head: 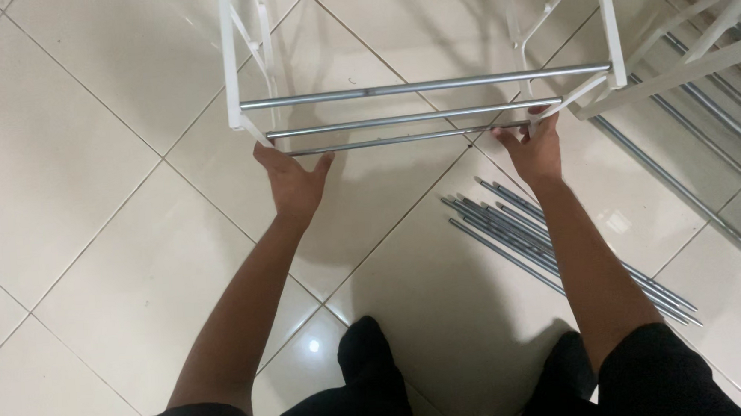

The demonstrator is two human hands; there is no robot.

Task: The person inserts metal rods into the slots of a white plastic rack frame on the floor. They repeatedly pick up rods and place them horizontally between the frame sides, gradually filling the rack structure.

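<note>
**A:** What are the hands doing?

**B:** Both reach forward, well apart, each at one end of a rack. The left hand (293,180) is spread open, thumb and fingers splayed, fingertips touching the lowest grey rod (400,138) near the left white side frame (242,66). The right hand (537,151) has its fingers curled up around the other end of that rod, where it meets the right white side frame (587,40). How firmly it grips cannot be told.

**A:** What is underneath, and what is the room like?

**B:** A floor of large glossy cream tiles (85,165) with thin dark grout lines running diagonally. It reflects light and carries soft shadows of the arms. The person's dark-clothed knees sit at the bottom edge of the view.

**A:** Describe the rack.

**B:** The half-built shelf rack (423,86) stands on the floor at the top middle of the view. Two white metal end frames are joined by three parallel grey rods, stepped one below the other. Another white frame with rods (704,50) lies toward the top right corner. A loose bundle of grey rods (508,221) lies on the tiles just beside the right forearm, angled toward the lower right.
</note>
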